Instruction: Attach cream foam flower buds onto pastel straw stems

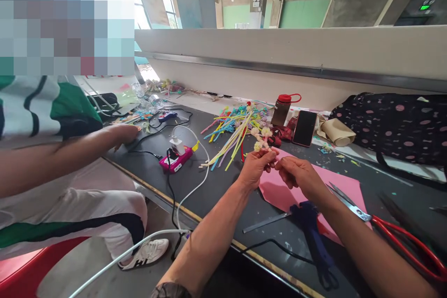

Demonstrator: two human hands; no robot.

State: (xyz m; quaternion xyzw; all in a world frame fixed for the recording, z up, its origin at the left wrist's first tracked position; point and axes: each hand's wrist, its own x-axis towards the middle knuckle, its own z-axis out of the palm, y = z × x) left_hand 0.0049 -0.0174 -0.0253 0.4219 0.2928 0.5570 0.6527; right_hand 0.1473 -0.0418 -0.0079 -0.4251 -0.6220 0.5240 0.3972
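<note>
My left hand (pixel 259 166) is closed in a pinch on a small bunch of fuzzy pipe-cleaner flowers (pixel 262 136), pale yellow and pinkish, which stick up above the fingers. Right beside it, my right hand (pixel 296 173) has its fingers curled together; whatever they hold is too small or hidden to make out. Both hands are above a pink sheet (pixel 335 179) on the dark table. Under my right forearm lies a dark blue glue gun (pixel 310 233) with a clear glue stick (pixel 267 222) at its back. Red-handled scissors (pixel 370 218) rest at the right, partly behind that forearm.
Loose pipe cleaners (pixel 230 135) are heaped behind my hands. A red-lidded bottle (pixel 281 111), a phone (pixel 304 128) and a dotted black bag (pixel 394 130) stand along the back. A magenta power strip (pixel 176 158) trails cables. At left, a co-worker's arm (pixel 77 153) reaches over the table.
</note>
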